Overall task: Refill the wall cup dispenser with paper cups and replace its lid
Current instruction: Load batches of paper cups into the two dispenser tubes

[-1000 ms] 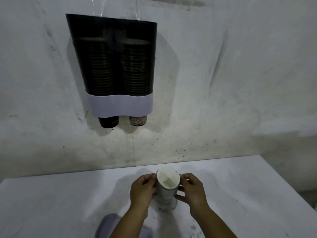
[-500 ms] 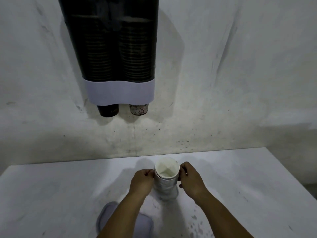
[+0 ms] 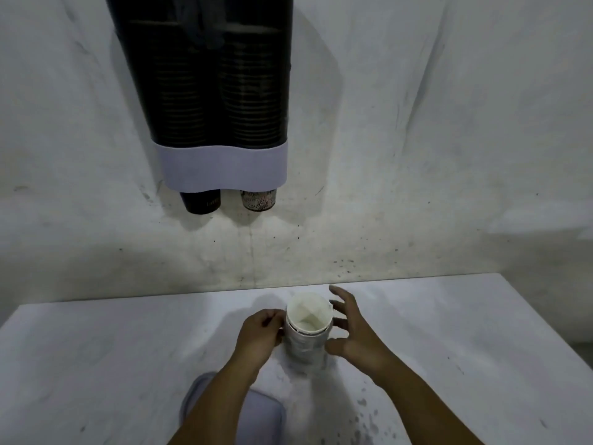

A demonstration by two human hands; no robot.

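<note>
A stack of paper cups (image 3: 308, 342) stands upright on the white table (image 3: 96, 364), its white inside facing me. My left hand (image 3: 260, 335) grips the stack's left side near the rim. My right hand (image 3: 349, 329) hovers just right of the stack with fingers spread, holding nothing. On the wall above hangs the dark two-column cup dispenser (image 3: 211, 91) with a pale lilac band at its base; a black cup (image 3: 200, 202) and a printed cup (image 3: 258, 200) poke out below. A pale lilac lid (image 3: 256, 412) lies on the table under my left forearm.
The grey stained wall (image 3: 449, 139) rises right behind the table's far edge. The table's right edge runs diagonally at the far right. Dark specks mark the tabletop near my right forearm.
The view has tilted down, so the dispenser's top is cut off. My right hand has let go of the cup stack and spread its fingers. The left hand stays on the stack.
</note>
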